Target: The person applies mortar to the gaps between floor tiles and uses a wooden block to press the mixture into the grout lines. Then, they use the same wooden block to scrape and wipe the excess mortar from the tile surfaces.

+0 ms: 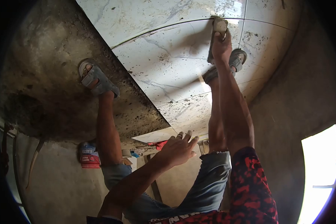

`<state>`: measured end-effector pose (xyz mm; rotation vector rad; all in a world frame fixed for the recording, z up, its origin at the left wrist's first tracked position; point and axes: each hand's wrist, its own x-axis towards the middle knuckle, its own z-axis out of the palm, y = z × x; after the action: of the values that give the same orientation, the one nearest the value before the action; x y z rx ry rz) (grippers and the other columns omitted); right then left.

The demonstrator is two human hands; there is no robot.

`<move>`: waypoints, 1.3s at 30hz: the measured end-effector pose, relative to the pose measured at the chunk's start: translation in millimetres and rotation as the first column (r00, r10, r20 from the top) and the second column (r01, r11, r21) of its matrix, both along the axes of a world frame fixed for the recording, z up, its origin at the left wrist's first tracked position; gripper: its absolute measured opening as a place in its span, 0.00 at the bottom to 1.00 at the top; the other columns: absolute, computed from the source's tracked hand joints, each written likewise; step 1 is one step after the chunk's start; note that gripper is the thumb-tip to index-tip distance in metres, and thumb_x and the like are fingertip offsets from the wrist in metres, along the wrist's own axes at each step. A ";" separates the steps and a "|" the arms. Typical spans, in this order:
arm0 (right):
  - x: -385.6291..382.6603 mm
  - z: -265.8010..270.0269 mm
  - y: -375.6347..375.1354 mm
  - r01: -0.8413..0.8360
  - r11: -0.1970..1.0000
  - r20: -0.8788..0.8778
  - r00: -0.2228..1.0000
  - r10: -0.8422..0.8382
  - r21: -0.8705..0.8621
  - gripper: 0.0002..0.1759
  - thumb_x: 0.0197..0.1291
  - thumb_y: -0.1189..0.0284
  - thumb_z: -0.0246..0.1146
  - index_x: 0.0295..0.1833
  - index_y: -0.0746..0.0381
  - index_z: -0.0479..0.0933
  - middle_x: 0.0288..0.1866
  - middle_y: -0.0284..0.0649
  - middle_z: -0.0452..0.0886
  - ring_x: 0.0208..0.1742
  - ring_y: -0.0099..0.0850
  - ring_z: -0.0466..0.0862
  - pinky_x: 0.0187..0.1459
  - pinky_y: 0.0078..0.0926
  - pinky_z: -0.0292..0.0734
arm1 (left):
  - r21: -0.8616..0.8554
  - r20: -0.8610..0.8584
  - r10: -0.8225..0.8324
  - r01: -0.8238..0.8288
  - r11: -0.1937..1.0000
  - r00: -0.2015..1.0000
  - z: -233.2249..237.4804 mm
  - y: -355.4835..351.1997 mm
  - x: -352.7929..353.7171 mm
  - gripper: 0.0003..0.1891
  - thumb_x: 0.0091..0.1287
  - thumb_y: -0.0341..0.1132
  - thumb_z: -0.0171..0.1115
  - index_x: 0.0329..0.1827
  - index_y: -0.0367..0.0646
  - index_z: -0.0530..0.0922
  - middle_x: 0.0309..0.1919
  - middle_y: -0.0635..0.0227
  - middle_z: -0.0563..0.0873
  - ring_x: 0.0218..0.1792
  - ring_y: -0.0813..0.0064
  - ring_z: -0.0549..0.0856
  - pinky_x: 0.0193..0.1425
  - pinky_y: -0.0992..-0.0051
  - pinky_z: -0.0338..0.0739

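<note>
My right hand (222, 46) is closed around a mortar-smeared hand float (220, 25), a flat oblong tool with a pale upper part. The float is over the white marbled floor tiles (175, 44), close to the joint between two rows. Part of it is hidden by my fingers. My left hand (177, 149) hangs between my knees with its fingers spread and nothing in it. A ring shows on one finger. Crumbs of mortar are scattered across the tiles around my right foot (237, 61).
To the left lies bare, rough mortar ground (52, 67), where my left foot (97, 80) stands. A red and blue paint bucket (89, 155) and a red cloth (158, 145) are behind me. A grey wall (291, 100) rises at right, near a bright opening (321, 164).
</note>
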<state>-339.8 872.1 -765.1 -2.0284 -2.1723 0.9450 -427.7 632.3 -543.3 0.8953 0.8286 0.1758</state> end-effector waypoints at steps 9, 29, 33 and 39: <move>57.9 -50.2 18.0 -0.386 0.885 -0.694 0.712 0.106 -0.260 0.27 0.68 0.60 0.54 0.64 0.69 0.66 0.60 0.47 0.74 0.60 0.31 0.73 0.61 0.25 0.67 | 0.020 -0.050 -0.029 0.030 0.999 0.998 -6.3 6.2 -0.1 0.32 0.65 0.48 0.58 0.68 0.42 0.62 0.66 0.45 0.66 0.58 0.45 0.75 0.57 0.56 0.73; -38.9 -23.2 -99.3 -0.223 0.939 -0.477 0.876 0.075 -0.261 0.18 0.68 0.73 0.54 0.61 0.66 0.68 0.54 0.38 0.76 0.54 0.27 0.74 0.57 0.27 0.69 | 0.049 -0.040 -0.005 0.007 0.999 0.999 -0.1 -5.3 10.7 0.31 0.66 0.46 0.58 0.67 0.40 0.63 0.65 0.46 0.67 0.57 0.45 0.76 0.57 0.56 0.73; -8.7 4.4 -4.1 -0.201 0.970 0.062 0.975 0.211 -0.136 0.30 0.65 0.56 0.56 0.60 0.71 0.63 0.46 0.54 0.81 0.44 0.52 0.82 0.47 0.42 0.77 | 0.082 -0.008 0.005 -0.004 0.997 1.000 10.3 5.9 -2.3 0.33 0.66 0.47 0.57 0.70 0.42 0.60 0.66 0.43 0.64 0.63 0.43 0.71 0.60 0.56 0.72; -103.0 -3.2 -146.8 -0.006 0.978 -0.188 0.982 -0.034 -0.207 0.21 0.67 0.62 0.50 0.57 0.66 0.62 0.28 0.50 0.79 0.26 0.50 0.78 0.27 0.45 0.71 | 0.229 0.068 0.104 -0.117 0.966 0.992 17.8 -13.1 5.8 0.26 0.62 0.41 0.63 0.61 0.43 0.68 0.52 0.48 0.79 0.45 0.52 0.84 0.54 0.61 0.77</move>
<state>-442.8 725.3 -768.4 -1.9357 -2.0331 1.3533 -422.0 619.2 -525.5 1.0596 0.8177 0.4003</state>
